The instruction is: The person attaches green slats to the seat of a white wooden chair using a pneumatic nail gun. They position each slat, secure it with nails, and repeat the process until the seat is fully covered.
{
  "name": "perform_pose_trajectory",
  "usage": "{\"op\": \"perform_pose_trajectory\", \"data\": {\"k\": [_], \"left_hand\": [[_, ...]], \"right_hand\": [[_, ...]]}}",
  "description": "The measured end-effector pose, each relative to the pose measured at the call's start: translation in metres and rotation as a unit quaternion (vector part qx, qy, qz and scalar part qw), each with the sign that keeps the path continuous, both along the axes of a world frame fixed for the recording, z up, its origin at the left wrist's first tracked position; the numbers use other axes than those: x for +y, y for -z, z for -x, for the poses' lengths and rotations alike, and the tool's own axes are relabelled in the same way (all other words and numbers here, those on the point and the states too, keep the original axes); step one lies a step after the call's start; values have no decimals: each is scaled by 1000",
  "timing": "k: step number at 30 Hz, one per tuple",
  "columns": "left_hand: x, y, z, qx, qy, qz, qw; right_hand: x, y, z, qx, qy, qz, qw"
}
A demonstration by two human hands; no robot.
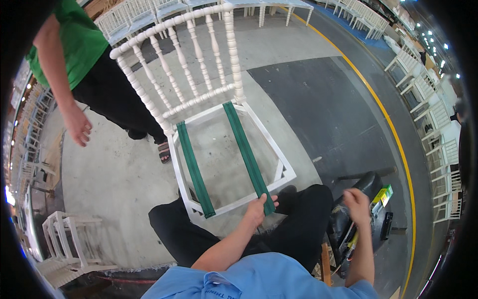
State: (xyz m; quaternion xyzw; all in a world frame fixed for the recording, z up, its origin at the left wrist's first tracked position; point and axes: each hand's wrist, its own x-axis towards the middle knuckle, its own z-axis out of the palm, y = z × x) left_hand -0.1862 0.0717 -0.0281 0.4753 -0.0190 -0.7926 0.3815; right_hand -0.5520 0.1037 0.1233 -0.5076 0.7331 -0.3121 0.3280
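"What is the left grip doing on your feed?"

"My left hand (256, 210) has its grip pinched around the near end of the right green strap (247, 149), by the front of the seat frame (269, 139)."

"Where is that strap?"

"It runs front to back across the open seat of the white chair (199, 101). The left green strap (193, 168) lies beside it, well apart. The chair's front edge is at my knees; its spindled back points away from me."

"And the right grip?"

"My right hand (357, 205) is raised on my right, fingers curled inward. I can't tell from here whether it holds anything. It is near a green-and-yellow package (382, 196) and a black seat (367, 187)."

"Anyone near?"

"A co-worker in a green shirt (79, 55) stands at my far left, one bare hand hanging. A small white chair frame (63, 231) stands nearer me on that side, and a yellow line (384, 107) curves along the floor on my right."
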Motion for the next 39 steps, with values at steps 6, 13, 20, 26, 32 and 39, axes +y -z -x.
{"op": "perform_pose_trajectory", "data": {"k": [6, 13, 20, 26, 32, 39], "left_hand": [[14, 1, 18, 0, 51, 67, 996], [18, -15, -3, -471, 350, 330, 739], [-30, -29, -54, -626, 451, 355, 528], [-22, -9, -76, -605, 452, 382, 532], [-41, -26, -55, -582, 458, 388, 549], [-77, -35, 2, -580, 518, 307, 548]], "right_hand": [[-82, 81, -176, -111, -229, -275, 927], [-85, 128, -203, -282, -83, -369, 882], [-104, 130, -178, -174, -233, -375, 880], [-106, 148, -171, 26, -393, -345, 852], [-112, 173, -183, 179, -425, -383, 800], [-112, 269, -188, 222, -473, -330, 787]]}}
